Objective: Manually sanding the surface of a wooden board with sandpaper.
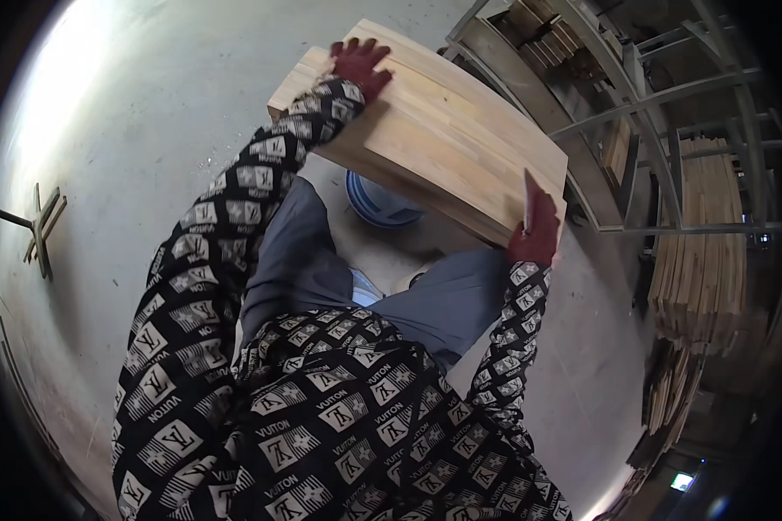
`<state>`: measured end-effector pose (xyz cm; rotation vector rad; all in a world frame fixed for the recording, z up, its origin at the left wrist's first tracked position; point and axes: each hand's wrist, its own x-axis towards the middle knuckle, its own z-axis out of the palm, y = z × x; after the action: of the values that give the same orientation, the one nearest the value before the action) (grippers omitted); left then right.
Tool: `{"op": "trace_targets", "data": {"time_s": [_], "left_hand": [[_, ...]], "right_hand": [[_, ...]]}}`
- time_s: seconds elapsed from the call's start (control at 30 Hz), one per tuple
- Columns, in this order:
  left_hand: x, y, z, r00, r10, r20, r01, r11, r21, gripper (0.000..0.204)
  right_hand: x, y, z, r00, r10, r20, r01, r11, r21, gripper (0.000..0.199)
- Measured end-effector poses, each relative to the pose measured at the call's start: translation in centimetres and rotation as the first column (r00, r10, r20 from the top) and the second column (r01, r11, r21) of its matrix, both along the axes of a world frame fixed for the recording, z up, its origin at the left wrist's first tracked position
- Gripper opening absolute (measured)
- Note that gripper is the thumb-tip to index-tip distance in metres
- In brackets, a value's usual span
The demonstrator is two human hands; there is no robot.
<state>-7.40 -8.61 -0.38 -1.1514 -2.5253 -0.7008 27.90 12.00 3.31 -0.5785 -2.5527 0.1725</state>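
The fingers of the left hand (pixel 361 68), in a dark red glove, are spread wide and laid on the pale wood near the far left end of the work. The fingers of the right hand (pixel 534 227), gloved in the same red, are closed around a thin, flat pointed tool (pixel 529 187), its tip pointing away from the wearer, at the right end of the wood. Under the hands lies the upper wooden panel (pixel 460 117), made of joined strips, slanting from upper left to lower right in front of the person. A second panel (pixel 297 82) shows beneath it, sticking out at the left. Below the panels, a blue bucket (pixel 361 207) is partly hidden by them. The person's knees, in grey-blue trousers (pixel 295 252), are parted near the bucket, and a black-and-white patterned top (pixel 339 408) fills the lower view. Around this is a grey floor (pixel 182 78). To the left stands a dark stand (pixel 40 227) with splayed legs; to the right, a metal rack (pixel 626 109) and stacked wooden boards (pixel 699 273)
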Motion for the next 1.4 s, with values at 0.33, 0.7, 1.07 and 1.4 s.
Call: {"op": "trace_targets", "data": {"time_s": [0.33, 0.7, 1.07, 1.4], "left_hand": [[-2.5, -0.4, -4.6, 0.986, 0.091, -0.141, -0.104, 0.991, -0.084, 0.043], [-2.8, -0.5, -3.6, 0.998, 0.045, -0.04, -0.047, 0.998, -0.047, 0.04], [-3.1, -0.4, -4.2, 0.994, 0.066, -0.083, -0.068, 0.998, -0.017, 0.039], [-3.4, -0.4, -4.2, 0.997, 0.058, -0.06, -0.061, 0.997, -0.048, 0.042]], "right_hand": [[-6.0, -4.0, -6.9, 0.99, 0.073, -0.123, -0.076, 0.997, -0.019, 0.049], [-5.6, -4.1, -10.8, 0.983, 0.13, -0.132, -0.149, 0.978, -0.145, 0.049], [-1.5, 1.7, -7.5, 0.915, -0.391, 0.101, 0.332, 0.871, 0.363, 0.055], [-10.7, -7.1, -8.9, 0.964, 0.232, -0.126, -0.244, 0.966, -0.084, 0.051]]}}
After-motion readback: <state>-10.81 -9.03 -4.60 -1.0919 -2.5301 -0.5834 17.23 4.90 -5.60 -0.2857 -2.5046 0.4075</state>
